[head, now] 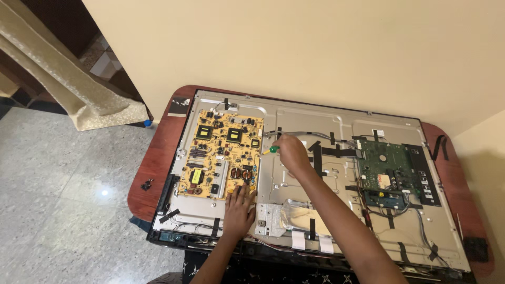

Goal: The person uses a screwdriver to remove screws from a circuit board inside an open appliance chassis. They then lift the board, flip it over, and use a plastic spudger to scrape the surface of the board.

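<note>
Nearby: green board (392,168), black tape strips (336,152), screws (146,184) on table (152,163).

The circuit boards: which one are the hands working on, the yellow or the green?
The yellow board, on the panel's left. The left hand rests at its bottom edge and the right hand holds a screwdriver beside it; the green board lies untouched.

Single head view, looking steeply down, table (158,158) at arm's reach.

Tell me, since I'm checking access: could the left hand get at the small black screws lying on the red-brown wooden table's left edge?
Probably yes. The left hand rests flat at the yellow circuit board's lower corner, holding nothing, and nothing blocks the way to the small black screws on the red-brown wooden table.
</note>
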